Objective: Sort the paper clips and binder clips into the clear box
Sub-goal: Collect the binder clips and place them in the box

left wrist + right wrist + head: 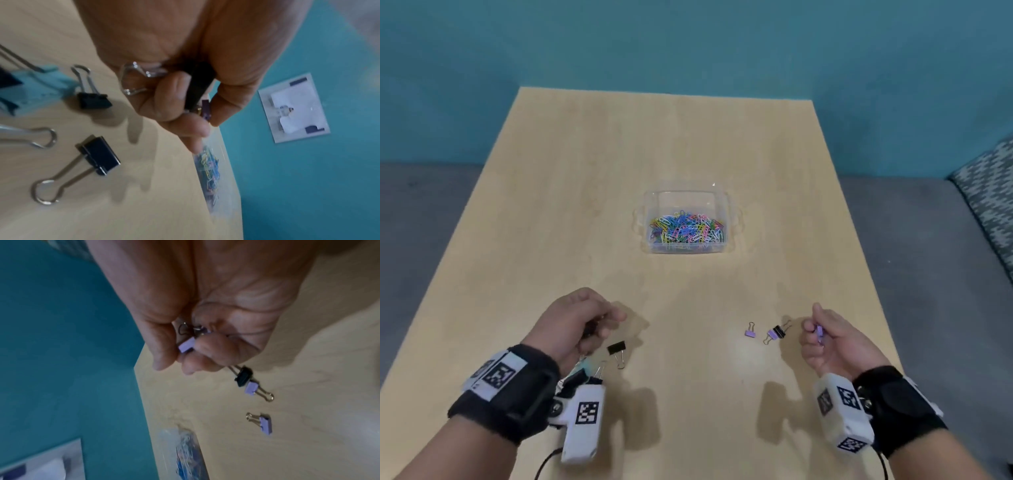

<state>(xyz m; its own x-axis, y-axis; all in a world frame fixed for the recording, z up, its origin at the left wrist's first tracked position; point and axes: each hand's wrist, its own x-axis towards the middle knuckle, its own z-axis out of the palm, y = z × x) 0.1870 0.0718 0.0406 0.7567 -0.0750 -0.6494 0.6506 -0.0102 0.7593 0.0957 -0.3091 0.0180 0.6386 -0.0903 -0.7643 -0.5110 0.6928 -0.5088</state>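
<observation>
Gripping several binder clips, black among them, left hand (577,323) fingers curled; right hand (832,339) pinches a lilac clip (186,345). Loose binder clips (775,332) lie on the table (585,205) beside both hands. Farther off, clear box (732,219) holds paper clips (686,229).

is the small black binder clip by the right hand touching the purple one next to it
Touching. In the right wrist view the black binder clip butts against the purple binder clip with no gap; the head view agrees.
</observation>
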